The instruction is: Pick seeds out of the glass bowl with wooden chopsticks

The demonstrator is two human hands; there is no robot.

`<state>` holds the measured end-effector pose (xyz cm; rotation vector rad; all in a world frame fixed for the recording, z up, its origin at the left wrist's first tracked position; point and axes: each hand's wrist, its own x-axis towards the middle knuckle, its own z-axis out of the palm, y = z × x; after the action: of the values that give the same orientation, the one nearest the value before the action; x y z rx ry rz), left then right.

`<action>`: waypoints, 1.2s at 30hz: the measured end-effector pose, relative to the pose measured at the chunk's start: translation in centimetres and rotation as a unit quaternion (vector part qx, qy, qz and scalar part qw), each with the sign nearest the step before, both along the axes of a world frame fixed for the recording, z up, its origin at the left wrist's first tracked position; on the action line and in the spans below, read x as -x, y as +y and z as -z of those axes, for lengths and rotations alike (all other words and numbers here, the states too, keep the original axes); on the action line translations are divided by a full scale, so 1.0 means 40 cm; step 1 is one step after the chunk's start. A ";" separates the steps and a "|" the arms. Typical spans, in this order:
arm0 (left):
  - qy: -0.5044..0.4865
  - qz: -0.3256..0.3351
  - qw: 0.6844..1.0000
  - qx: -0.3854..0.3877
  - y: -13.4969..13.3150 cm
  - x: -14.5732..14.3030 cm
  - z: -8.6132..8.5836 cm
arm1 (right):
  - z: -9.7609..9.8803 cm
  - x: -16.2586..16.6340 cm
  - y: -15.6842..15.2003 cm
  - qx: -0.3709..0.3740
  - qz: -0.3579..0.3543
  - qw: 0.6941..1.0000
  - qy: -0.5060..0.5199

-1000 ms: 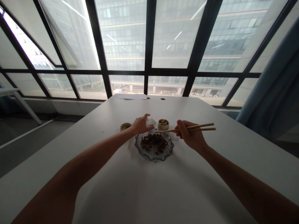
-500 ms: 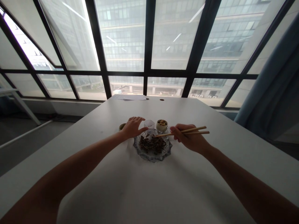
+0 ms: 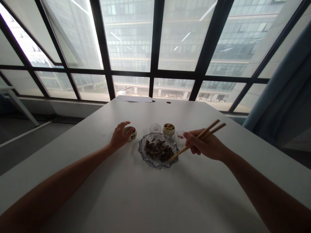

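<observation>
A small cream cup [image 3: 132, 135] with a dark character on its side stands left of the glass plate [image 3: 145, 158]. My left hand [image 3: 119, 136] is curved around the left of this cup, thumb across its near side and fingers apart; I cannot tell if they press on it. Dark, striped seeds, seemingly sunflower seeds [image 3: 159, 149], are heaped on the scalloped plate. A pair of wooden chopsticks [image 3: 205, 134] is held in my right hand [image 3: 204, 144], their tips down at the plate's right front edge. Nothing can be made out between the tips.
Behind the plate stand a translucent cup [image 3: 155, 128] and a cream cup of yellowish pieces [image 3: 168, 130]. Another translucent cup [image 3: 179, 139] with reddish bits is beside my right hand. Papers [image 3: 133, 99] lie at the white table's far edge, before the windows.
My left hand has moved left from above the plate to the small cream cup. The chopstick tips have shifted from the heap's back to the plate's right front edge.
</observation>
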<state>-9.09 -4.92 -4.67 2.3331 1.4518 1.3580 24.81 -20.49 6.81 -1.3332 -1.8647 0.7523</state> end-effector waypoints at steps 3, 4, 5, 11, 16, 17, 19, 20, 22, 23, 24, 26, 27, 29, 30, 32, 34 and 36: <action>-0.037 -0.010 0.998 0.051 -0.001 -0.004 0.009 | 0.042 0.026 0.019 0.006 -0.014 0.999 0.031; -0.046 -0.010 0.997 0.064 -0.002 -0.005 0.010 | 0.058 0.036 0.026 -0.003 -0.018 0.999 0.037; -0.053 -0.007 0.996 0.074 -0.004 -0.006 0.010 | 0.072 0.044 0.032 -0.015 -0.017 0.999 0.035; -0.075 0.017 0.992 0.098 -0.010 -0.006 0.010 | 0.108 0.042 0.049 -0.101 0.038 0.993 0.039; -0.076 0.024 0.991 0.104 -0.008 -0.007 0.013 | 0.083 0.018 0.045 -0.129 0.075 0.988 0.044; -0.074 0.022 0.992 0.103 -0.008 -0.007 0.012 | 0.079 0.018 0.043 -0.131 0.063 0.989 0.025; -0.073 0.018 0.992 0.104 -0.009 -0.008 0.009 | 0.076 0.022 0.040 -0.139 0.027 0.990 -0.014; -0.073 0.017 0.992 0.105 -0.009 -0.009 0.008 | 0.076 0.026 0.039 -0.145 0.011 0.989 -0.028; -0.073 0.016 0.992 0.107 -0.011 -0.009 0.005 | 0.082 0.036 0.038 -0.161 -0.014 0.986 -0.046; -0.072 0.017 0.992 0.107 -0.012 -0.010 0.004 | 0.086 0.040 0.038 -0.167 -0.020 0.984 -0.053; -0.073 0.017 0.992 0.106 -0.012 -0.010 0.004 | 0.091 0.044 0.038 -0.171 -0.024 0.983 -0.059; -0.075 0.018 0.992 0.102 -0.012 -0.010 0.005 | 0.099 0.049 0.038 -0.178 -0.030 0.981 -0.070; -0.076 0.019 0.992 0.101 -0.011 -0.010 0.006 | 0.102 0.050 0.039 -0.181 -0.031 0.980 -0.072; -0.077 0.020 0.992 0.100 -0.010 -0.010 0.007 | 0.106 0.049 0.039 -0.185 -0.034 0.980 -0.069; -0.078 0.021 0.992 0.100 -0.010 -0.009 0.008 | 0.107 0.048 0.039 -0.186 -0.037 0.980 -0.065; -0.079 0.022 0.991 0.102 -0.010 -0.009 0.009 | 0.107 0.043 0.039 -0.184 -0.043 0.980 -0.059; -0.080 0.024 0.991 0.103 -0.010 -0.008 0.009 | 0.106 0.039 0.038 -0.183 -0.046 0.980 -0.056; -0.080 0.025 0.991 0.104 -0.011 -0.008 0.008 | 0.104 0.037 0.037 -0.183 -0.041 0.981 -0.052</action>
<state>-8.75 -5.37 -4.99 2.0688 1.4027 1.2799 23.33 -19.02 2.65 -1.0821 -2.0322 0.3583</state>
